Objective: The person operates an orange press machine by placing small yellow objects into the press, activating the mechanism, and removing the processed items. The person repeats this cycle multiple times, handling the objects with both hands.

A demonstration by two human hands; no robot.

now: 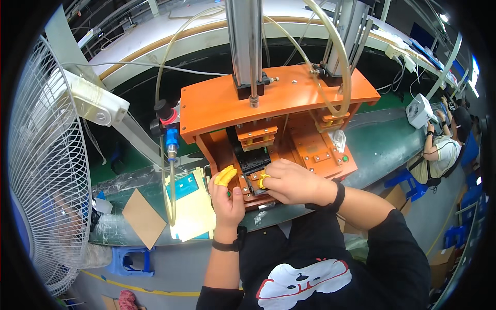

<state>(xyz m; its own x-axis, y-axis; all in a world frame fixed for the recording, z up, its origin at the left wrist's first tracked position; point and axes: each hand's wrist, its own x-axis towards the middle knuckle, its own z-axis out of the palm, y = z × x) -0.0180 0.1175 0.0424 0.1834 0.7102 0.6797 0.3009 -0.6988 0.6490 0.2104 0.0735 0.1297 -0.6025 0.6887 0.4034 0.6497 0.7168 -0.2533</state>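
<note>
An orange two-cylinder press [279,103] stands in front of me on the bench. My left hand [226,201] is at its front left corner, beside a green button, with yellow covers on the fingers. The thumb stands apart from these fingers, and nothing shows between them. Over the front of the left station, my right hand [294,181] has its fingers bent together, a yellow cover on one of them. Its fingertips are at a small dark part [253,183] in the fixture; what they pinch is hidden. Behind it lies a black slotted piece [253,160] under the raised press head [256,135].
A caged fan [51,155] stands at the left. Pale yellow sheets [194,214], a teal card [183,186] and a brown cardboard piece [144,218] lie left of the press. Air hoses [173,201] loop around it. A co-worker [445,147] sits at the far right near a white box-shaped device [419,111].
</note>
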